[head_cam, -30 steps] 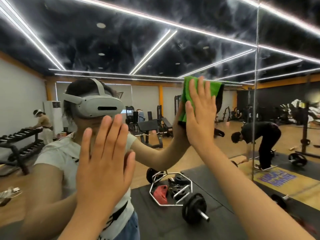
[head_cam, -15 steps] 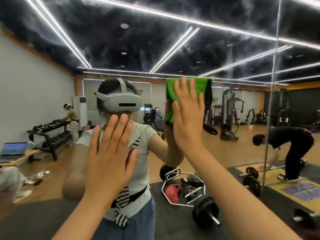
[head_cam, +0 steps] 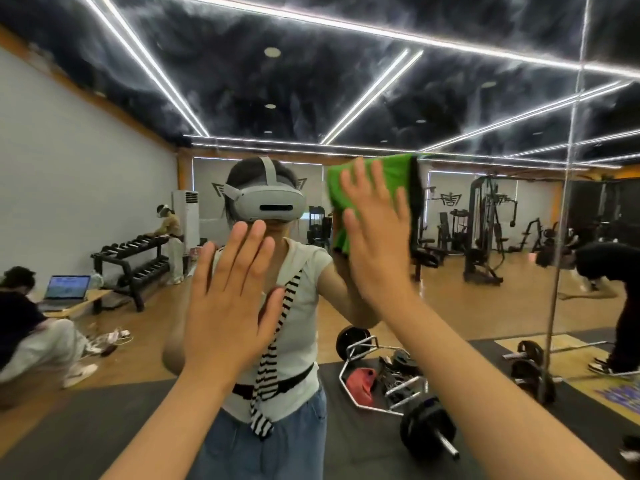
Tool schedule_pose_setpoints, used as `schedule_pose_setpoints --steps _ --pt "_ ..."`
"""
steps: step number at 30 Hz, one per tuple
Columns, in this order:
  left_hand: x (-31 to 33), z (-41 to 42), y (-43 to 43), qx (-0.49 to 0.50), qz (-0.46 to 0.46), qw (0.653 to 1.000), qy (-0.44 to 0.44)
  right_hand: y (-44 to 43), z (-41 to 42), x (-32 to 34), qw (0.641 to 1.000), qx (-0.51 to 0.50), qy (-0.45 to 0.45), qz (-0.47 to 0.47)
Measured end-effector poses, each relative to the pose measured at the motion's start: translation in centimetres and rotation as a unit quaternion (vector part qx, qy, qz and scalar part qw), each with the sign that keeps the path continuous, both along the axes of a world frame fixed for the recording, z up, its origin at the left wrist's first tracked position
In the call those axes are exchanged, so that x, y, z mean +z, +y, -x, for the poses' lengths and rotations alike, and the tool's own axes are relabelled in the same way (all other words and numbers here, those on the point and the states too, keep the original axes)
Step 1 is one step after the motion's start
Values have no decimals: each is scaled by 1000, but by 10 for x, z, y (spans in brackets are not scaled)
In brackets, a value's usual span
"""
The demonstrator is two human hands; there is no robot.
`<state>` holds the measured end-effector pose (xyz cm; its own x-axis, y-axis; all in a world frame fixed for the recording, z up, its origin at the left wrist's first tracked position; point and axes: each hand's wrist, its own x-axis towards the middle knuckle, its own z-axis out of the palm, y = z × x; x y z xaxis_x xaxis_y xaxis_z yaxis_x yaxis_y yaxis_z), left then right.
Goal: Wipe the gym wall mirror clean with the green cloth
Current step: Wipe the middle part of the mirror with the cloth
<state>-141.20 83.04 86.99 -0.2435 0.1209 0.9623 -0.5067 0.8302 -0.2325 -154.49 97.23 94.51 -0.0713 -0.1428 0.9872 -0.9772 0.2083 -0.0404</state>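
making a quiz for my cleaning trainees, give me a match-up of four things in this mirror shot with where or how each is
1 green cloth
2 left hand
3 laptop
4 dumbbell rack

A lid up on a low bench, reflected far left
B pressed on the mirror under the right hand
C against the white wall, reflected
D open, fingers straight, holding nothing

Pairs: 1-B, 2-D, 3-A, 4-C

Bright and even, lit by white ceiling strips (head_cam: 367,95) above the grip. Softly blurred at right hand (head_cam: 377,237) and cloth (head_cam: 398,178). Bowed toward the edges; smeared far right of the grip, on a stooping person (head_cam: 602,268).
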Motion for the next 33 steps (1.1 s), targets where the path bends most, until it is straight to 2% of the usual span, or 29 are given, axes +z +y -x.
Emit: schedule_pose_setpoints --steps 4,6,8,10,12,13,15,17,21,23,26,28,30,33 --pt "1 -2 0 -5 0 1000 -1 1 5 -50 971 -34 186 -146" --pt "1 -2 0 1 3 1000 -5 20 28 -54 957 -62 225 -173" --pt "2 -2 0 3 2 1000 -8 33 44 -41 969 -83 187 -141" --pt "2 -1 0 7 0 1000 -10 35 42 -16 995 -50 70 -41" --pt "2 -2 -1 13 0 1000 -11 19 21 9 998 -14 -27 50" --pt "1 -2 -1 13 1 1000 -11 7 8 15 997 -15 -40 65" --pt "2 -3 -1 5 2 1000 -11 -18 -17 8 999 -22 0 43" --pt "4 -5 2 -7 2 1000 -20 -31 -31 -17 997 -14 68 -27" --pt "6 -30 -11 -16 -1 999 -48 -2 -3 -51 973 -56 176 -139" --pt "11 -54 -29 -2 -1 1000 -31 9 8 -43 982 -59 138 -113" --pt "21 -79 -59 11 -9 1000 -10 -8 -8 -6 999 -13 -10 30" --pt "25 -81 -69 15 -27 1000 0 -37 -38 10 997 -26 -43 67" --pt "24 -80 -71 15 -35 999 5 -70 -67 3 997 -63 -1 40" --pt "22 -79 -72 15 -28 999 5 -89 -82 -41 986 -93 127 -52"
